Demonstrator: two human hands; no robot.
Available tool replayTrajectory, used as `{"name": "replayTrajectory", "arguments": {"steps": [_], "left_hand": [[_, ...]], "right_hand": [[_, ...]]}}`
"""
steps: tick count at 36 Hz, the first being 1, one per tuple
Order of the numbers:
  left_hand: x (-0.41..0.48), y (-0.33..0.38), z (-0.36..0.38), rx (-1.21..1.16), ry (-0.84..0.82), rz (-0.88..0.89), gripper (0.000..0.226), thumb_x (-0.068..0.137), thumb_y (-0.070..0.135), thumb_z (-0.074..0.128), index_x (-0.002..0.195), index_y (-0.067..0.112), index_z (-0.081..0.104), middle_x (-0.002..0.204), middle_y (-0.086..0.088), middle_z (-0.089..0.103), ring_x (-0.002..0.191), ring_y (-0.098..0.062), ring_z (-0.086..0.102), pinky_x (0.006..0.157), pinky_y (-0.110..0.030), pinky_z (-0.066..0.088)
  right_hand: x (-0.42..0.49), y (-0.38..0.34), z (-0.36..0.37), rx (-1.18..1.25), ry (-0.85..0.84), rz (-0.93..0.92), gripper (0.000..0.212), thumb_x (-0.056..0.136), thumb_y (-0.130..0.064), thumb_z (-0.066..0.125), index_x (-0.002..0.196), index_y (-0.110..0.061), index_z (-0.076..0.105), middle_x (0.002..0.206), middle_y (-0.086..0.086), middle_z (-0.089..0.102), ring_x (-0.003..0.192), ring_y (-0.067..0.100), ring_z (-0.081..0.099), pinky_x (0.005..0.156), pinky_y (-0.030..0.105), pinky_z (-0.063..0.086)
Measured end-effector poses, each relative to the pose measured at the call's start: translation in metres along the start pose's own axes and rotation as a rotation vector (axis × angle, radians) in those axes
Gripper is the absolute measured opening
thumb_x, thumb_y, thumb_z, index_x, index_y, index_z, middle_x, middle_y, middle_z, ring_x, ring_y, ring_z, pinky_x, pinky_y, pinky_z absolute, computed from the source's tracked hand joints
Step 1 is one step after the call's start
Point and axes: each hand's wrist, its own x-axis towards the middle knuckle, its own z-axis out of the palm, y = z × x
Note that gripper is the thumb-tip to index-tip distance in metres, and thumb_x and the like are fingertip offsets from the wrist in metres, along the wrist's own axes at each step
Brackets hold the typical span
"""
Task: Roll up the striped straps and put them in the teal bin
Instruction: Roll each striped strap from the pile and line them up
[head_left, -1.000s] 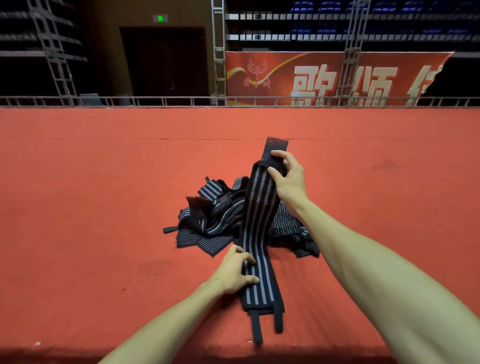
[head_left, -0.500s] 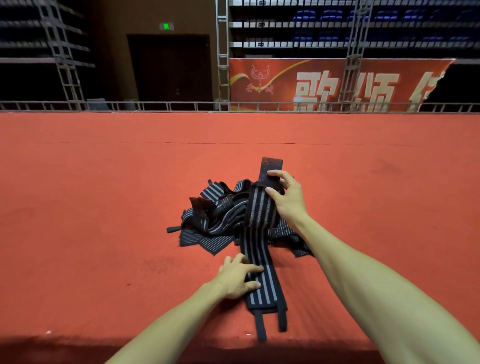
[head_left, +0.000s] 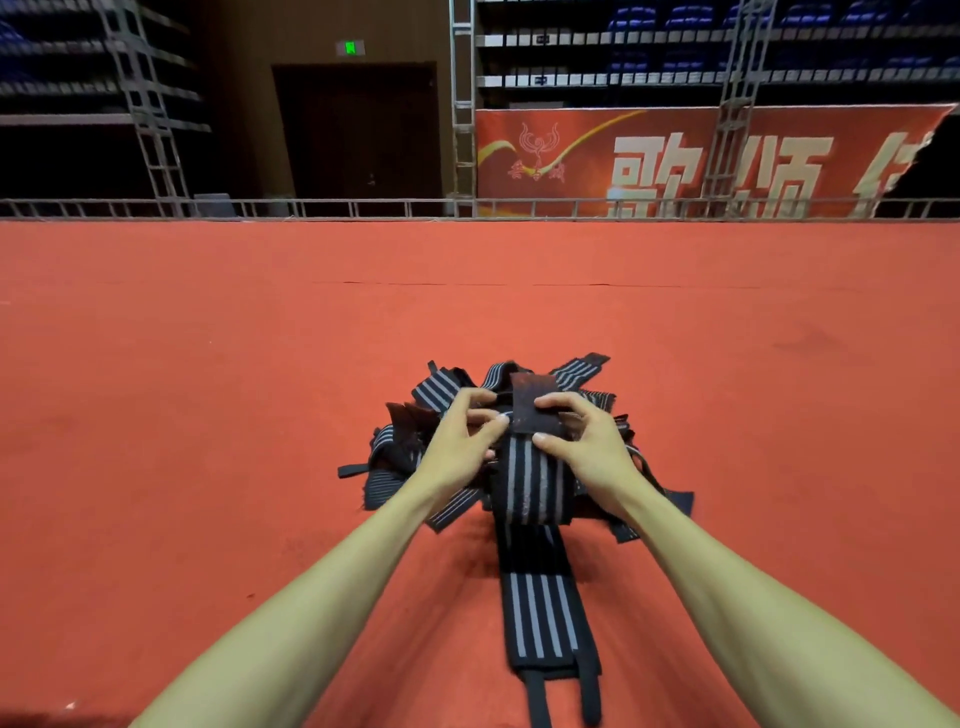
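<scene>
Over pile (head_left: 405, 457), left hand (head_left: 462, 431) and right hand (head_left: 587, 441) both pinch dark end tab (head_left: 532, 405) of striped strap (head_left: 540, 618). Tail trails nearside of pile. Start roll tight, edges square, stripes aligned. No teal bin in sight.

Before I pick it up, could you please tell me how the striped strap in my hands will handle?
Probably floppy: the striped strap droops from the left hand and right hand and trails limp on the floor. Likely light, since fingertips alone hold it. Its rough dark patch may cling to the pile.
</scene>
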Motion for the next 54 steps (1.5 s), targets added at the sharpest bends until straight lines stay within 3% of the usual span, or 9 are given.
{"name": "replayTrajectory", "arguments": {"steps": [8, 12, 18, 22, 27, 37, 42, 50, 54], "left_hand": [[0.049, -0.018, 0.014, -0.017, 0.016, 0.103, 0.041, 0.093, 0.009, 0.062, 0.123, 0.033, 0.049, 0.101, -0.011, 0.068, 0.095, -0.020, 0.067, 0.084, -0.032, 0.055], [0.069, -0.026, 0.016, 0.038, 0.023, 0.140, 0.038, 0.091, 0.002, 0.062, 0.117, 0.029, 0.055, 0.104, -0.001, 0.063, 0.089, -0.007, 0.062, 0.078, -0.018, 0.049], [0.089, -0.036, 0.022, 0.091, 0.058, 0.194, 0.034, 0.089, 0.003, 0.065, 0.116, 0.024, 0.058, 0.110, 0.002, 0.064, 0.096, -0.010, 0.062, 0.089, -0.026, 0.053], [0.096, -0.034, 0.018, -0.008, 0.038, 0.174, 0.038, 0.091, 0.001, 0.064, 0.120, 0.025, 0.056, 0.095, 0.008, 0.064, 0.084, 0.002, 0.062, 0.079, -0.018, 0.053], [0.111, -0.038, 0.013, -0.045, 0.080, 0.155, 0.036, 0.088, 0.002, 0.069, 0.111, 0.027, 0.060, 0.075, 0.008, 0.070, 0.075, -0.006, 0.067, 0.074, -0.031, 0.056], [0.126, -0.048, 0.013, -0.007, 0.083, 0.187, 0.034, 0.084, 0.004, 0.074, 0.106, 0.029, 0.067, 0.084, 0.003, 0.074, 0.081, -0.008, 0.069, 0.078, -0.028, 0.055], [0.126, -0.050, 0.013, -0.086, 0.062, 0.151, 0.017, 0.085, 0.000, 0.072, 0.093, 0.014, 0.072, 0.086, 0.006, 0.075, 0.078, -0.003, 0.068, 0.069, -0.016, 0.049], [0.123, -0.046, 0.009, -0.069, 0.026, 0.272, 0.027, 0.087, -0.010, 0.063, 0.086, 0.015, 0.073, 0.078, 0.006, 0.074, 0.074, -0.003, 0.066, 0.069, -0.017, 0.050], [0.124, -0.045, 0.008, -0.003, 0.053, 0.352, 0.038, 0.077, -0.013, 0.057, 0.084, 0.020, 0.075, 0.085, -0.002, 0.073, 0.079, -0.006, 0.068, 0.075, -0.017, 0.050]], "right_hand": [[0.028, 0.033, -0.005, 0.089, -0.111, 0.027, 0.040, 0.078, 0.007, 0.074, 0.096, -0.028, 0.067, 0.105, -0.002, 0.071, 0.100, 0.016, 0.068, 0.092, 0.036, 0.053], [0.047, 0.044, -0.011, 0.027, -0.143, 0.042, 0.028, 0.083, -0.003, 0.075, 0.099, -0.026, 0.069, 0.107, -0.005, 0.071, 0.103, 0.011, 0.066, 0.091, 0.029, 0.052], [0.075, 0.053, -0.002, 0.065, 0.082, -0.012, 0.012, 0.091, -0.009, 0.067, 0.085, -0.015, 0.075, 0.086, -0.007, 0.075, 0.084, 0.002, 0.067, 0.075, 0.016, 0.050], [0.087, 0.059, -0.001, 0.073, 0.104, -0.018, 0.017, 0.086, -0.002, 0.071, 0.083, -0.018, 0.076, 0.087, -0.006, 0.076, 0.085, 0.006, 0.070, 0.079, 0.017, 0.053], [0.097, 0.065, 0.003, 0.092, 0.107, -0.038, 0.019, 0.083, 0.002, 0.073, 0.083, -0.017, 0.076, 0.086, -0.005, 0.076, 0.082, 0.006, 0.071, 0.075, 0.015, 0.052], [0.100, 0.067, 0.004, 0.091, 0.148, -0.086, 0.016, 0.078, 0.009, 0.074, 0.076, -0.006, 0.068, 0.072, -0.007, 0.071, 0.070, 0.004, 0.066, 0.067, 0.014, 0.050], [0.102, 0.066, 0.004, 0.100, 0.129, -0.076, 0.018, 0.078, 0.011, 0.073, 0.075, -0.006, 0.066, 0.070, -0.006, 0.070, 0.068, 0.004, 0.066, 0.067, 0.016, 0.051], [0.100, 0.061, 0.006, 0.053, 0.147, -0.083, 0.027, 0.080, 0.006, 0.073, 0.087, -0.015, 0.056, 0.078, -0.004, 0.071, 0.074, 0.013, 0.070, 0.070, 0.031, 0.055], [0.101, 0.061, 0.006, 0.075, 0.102, -0.098, 0.040, 0.085, 0.004, 0.068, 0.103, -0.030, 0.060, 0.104, 0.011, 0.071, 0.084, 0.021, 0.072, 0.078, 0.037, 0.057]]}}
